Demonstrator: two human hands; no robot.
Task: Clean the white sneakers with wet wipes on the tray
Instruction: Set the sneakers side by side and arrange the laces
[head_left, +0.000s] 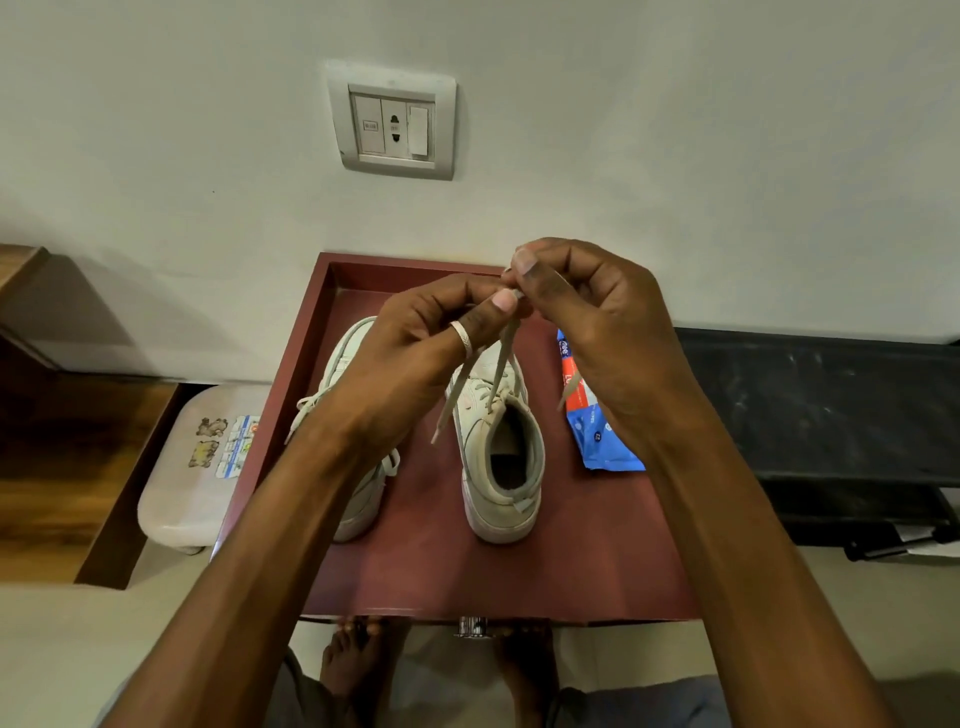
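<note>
Sneakers (498, 457) are standing side by side on the tray (415, 582), toes toward its far rim. Above it, the left hand (415, 353) and right hand (587, 312) are each pinching the laces (498, 364) of the shoe nearer the tray's right side, holding them raised. Lace handling seems to be coming before wiping. Next, a wipe needs drawing from the pack (597, 441) lying at the tray's right edge; its print is mostly hidden and unreadable.

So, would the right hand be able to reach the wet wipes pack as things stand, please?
Probably yes, once freed: the right hand pinches a lace of one sneaker, but the wipes pack lies on the tray just below that hand, with nothing between.
</note>
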